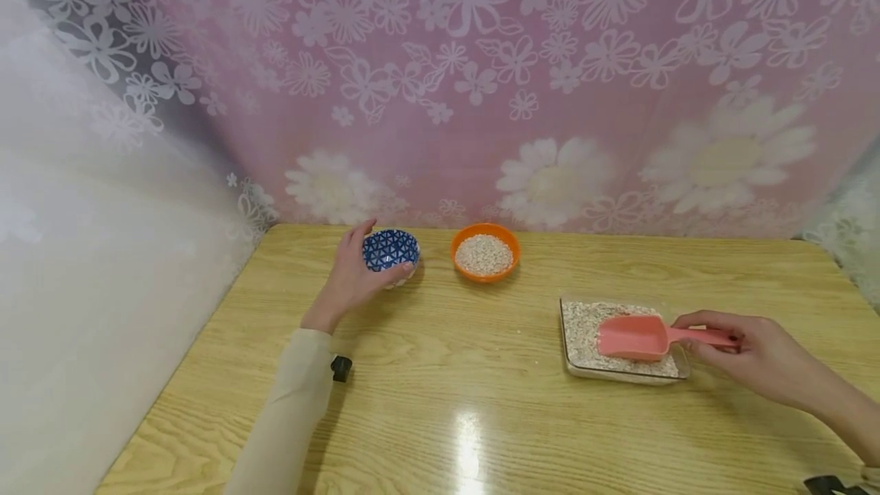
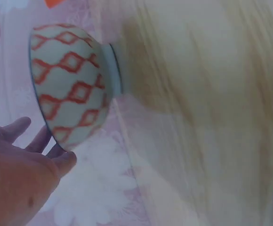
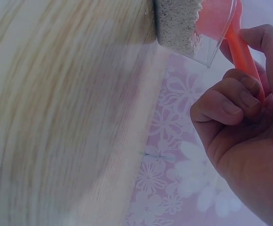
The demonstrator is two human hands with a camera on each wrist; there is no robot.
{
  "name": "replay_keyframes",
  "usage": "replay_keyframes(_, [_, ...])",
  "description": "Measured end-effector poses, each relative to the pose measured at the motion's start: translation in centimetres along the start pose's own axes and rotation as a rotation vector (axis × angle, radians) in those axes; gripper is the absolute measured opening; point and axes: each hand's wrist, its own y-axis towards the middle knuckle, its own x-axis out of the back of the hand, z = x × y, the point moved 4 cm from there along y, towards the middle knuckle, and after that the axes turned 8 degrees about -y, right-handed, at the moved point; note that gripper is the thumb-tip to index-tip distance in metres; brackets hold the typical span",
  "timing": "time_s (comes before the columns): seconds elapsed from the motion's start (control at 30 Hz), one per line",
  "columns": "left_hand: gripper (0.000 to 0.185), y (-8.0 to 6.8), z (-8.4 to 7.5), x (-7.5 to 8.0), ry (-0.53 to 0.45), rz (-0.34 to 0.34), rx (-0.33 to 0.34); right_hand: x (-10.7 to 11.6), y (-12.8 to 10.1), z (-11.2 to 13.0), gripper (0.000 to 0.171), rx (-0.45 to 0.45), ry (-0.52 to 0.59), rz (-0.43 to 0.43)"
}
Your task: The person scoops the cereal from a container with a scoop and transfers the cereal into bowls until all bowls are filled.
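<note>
A small bowl [image 1: 392, 250] with a blue patterned inside stands on the table; its red-patterned outside fills much of the left wrist view. My left hand [image 1: 354, 275] spreads around its left side. In the left wrist view, fingertips [image 2: 67, 162] meet or nearly meet the rim, while the thumb stays apart from it. My right hand [image 1: 749, 350] grips the handle of a pink scoop [image 1: 635, 336]. The scoop's head lies over the oat-like flakes [image 1: 583, 327] inside a clear rectangular container [image 1: 622, 376]. Whether the scoop carries flakes cannot be seen clearly.
An orange bowl [image 1: 516, 258] holding pale flakes stands between the blue-lined bowl and the container. The wooden table [image 1: 440, 373] ends against a pink floral curtain [image 1: 440, 113] at the back. A few crumbs lie near the container.
</note>
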Motion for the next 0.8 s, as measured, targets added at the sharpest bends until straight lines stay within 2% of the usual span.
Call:
replay_keyframes(0.2, [0.120,0.3,1.2,-0.2,0.055,0.061,0.077,-0.1,-0.1,0.0,0.023,-0.006,0.009,0.013])
replay_keyframes(0.43, [0.127,0.6,2.1,-0.7,0.034,0.133,0.141,0.0,0.0,0.1,0.023,-0.002,0.011,0.021])
replay_keyframes(0.8, [0.125,1.2,2.4,-0.5,-0.010,0.139,0.136,-0.1,0.2,0.2,0.022,-0.004,-0.007,0.024])
